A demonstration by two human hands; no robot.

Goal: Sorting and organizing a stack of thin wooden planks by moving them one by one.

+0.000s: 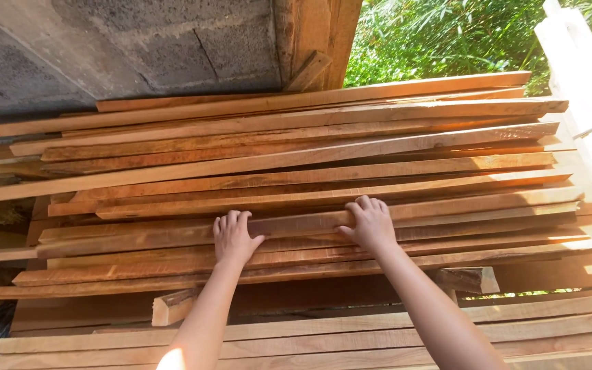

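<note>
Two hands rest on one long reddish plank [296, 223] in the middle of the frame, part of a loose stack of planks [275, 137]. The left hand [231, 238] and right hand [370, 225] curl their fingers over the plank's far edge, pressed together, thumbs splayed. A grey block wall [125, 41] fills the upper left.

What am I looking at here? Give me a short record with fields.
Place: outdoors, beside a concrete block wall and green bushes
Main thing: stack of long wooden planks
Left hand: fingers curled over a plank's edge
Right hand: gripping the same plank
Lower pile: more planks nearer the camera
</note>
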